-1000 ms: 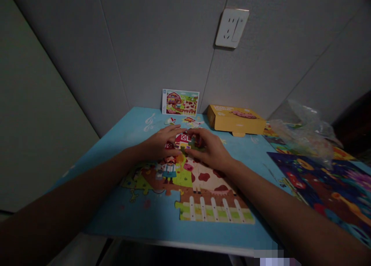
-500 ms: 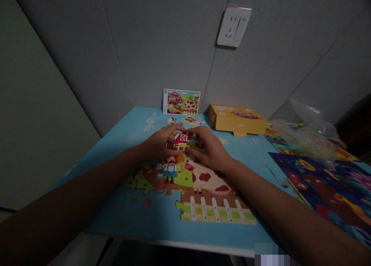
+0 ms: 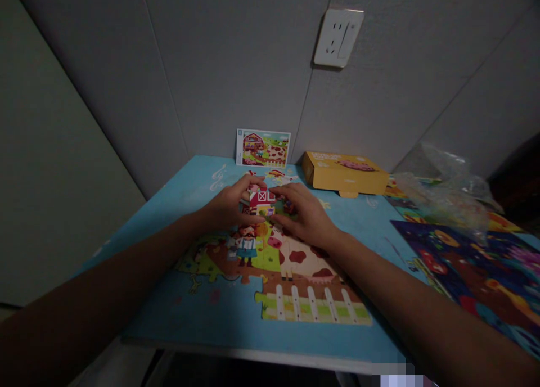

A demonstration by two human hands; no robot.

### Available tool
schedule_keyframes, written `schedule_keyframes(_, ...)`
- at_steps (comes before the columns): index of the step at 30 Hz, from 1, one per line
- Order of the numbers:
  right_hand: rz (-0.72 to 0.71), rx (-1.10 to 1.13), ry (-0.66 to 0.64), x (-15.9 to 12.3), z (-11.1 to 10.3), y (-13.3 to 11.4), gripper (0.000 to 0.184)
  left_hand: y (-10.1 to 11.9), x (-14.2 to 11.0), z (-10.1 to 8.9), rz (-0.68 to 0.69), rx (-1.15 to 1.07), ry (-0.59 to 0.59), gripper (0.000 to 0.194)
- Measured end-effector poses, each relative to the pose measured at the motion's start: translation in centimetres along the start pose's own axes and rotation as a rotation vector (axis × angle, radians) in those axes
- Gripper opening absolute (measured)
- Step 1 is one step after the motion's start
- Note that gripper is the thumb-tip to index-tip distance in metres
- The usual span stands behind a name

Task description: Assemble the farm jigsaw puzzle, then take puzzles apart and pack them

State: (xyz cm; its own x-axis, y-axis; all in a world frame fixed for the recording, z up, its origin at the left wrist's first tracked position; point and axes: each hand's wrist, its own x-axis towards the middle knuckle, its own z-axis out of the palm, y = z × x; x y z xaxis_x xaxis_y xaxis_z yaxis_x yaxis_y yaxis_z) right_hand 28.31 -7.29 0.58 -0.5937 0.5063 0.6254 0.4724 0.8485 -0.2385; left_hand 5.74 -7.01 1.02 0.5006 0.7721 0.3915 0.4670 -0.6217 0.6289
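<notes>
A red barn puzzle piece (image 3: 262,197) lies between my hands, above the farmer on a partly joined farm jigsaw puzzle (image 3: 297,257). My left hand (image 3: 231,206) curves round its left side, fingers at the far edge and thumb at the near one. At its right edge, my right hand (image 3: 307,214) has fingertips and thumb against the piece. The fingers partly cover the barn area. Joined parts of the puzzle show a farmer (image 3: 247,249), a spotted cow and a white fence. Several loose pieces (image 3: 280,176) lie beyond my hands.
A picture card (image 3: 264,148) of the farm leans on the wall. A yellow box (image 3: 346,173) stands to its right. Farther right are a crumpled clear plastic bag (image 3: 451,201) and a dark blue picture puzzle (image 3: 476,274). A socket (image 3: 338,38) is on the wall.
The red barn piece has shifted slightly left between my fingers. My left hand has drawn a little to the left; my right hand has barely moved.
</notes>
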Motion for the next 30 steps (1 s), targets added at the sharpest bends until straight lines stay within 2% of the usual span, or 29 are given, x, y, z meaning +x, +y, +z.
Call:
schedule_keyframes(5,0.0,-0.009,0.051,0.0,0.0,0.0,0.04,-0.5,0.2,-0.1,0.107,0.113,0.065,0.058)
schedule_keyframes(9,0.026,-0.029,0.084,0.1,0.0,0.0,0.038,-1.0,0.6,-0.8,0.276,0.33,0.136,0.044)
schedule_keyframes(11,0.057,-0.042,0.066,0.2,0.0,0.0,0.035,-1.2,0.7,-1.2,0.316,0.409,0.147,0.038)
schedule_keyframes(14,0.078,-0.05,0.049,0.2,0.0,0.0,0.034,-1.3,0.7,-1.5,0.317,0.463,0.166,0.035)
schedule_keyframes(20,0.071,-0.059,0.057,0.2,0.0,0.0,0.037,-1.1,0.7,-1.3,0.324,0.525,0.158,0.045)
schedule_keyframes(26,0.083,-0.06,0.045,0.3,0.1,-0.2,0.037,-0.8,0.6,-1.4,0.317,0.593,0.172,0.041)
schedule_keyframes(30,0.113,-0.061,0.048,0.2,0.3,0.1,0.044,-0.9,0.5,-2.0,0.279,0.604,0.16,0.039)
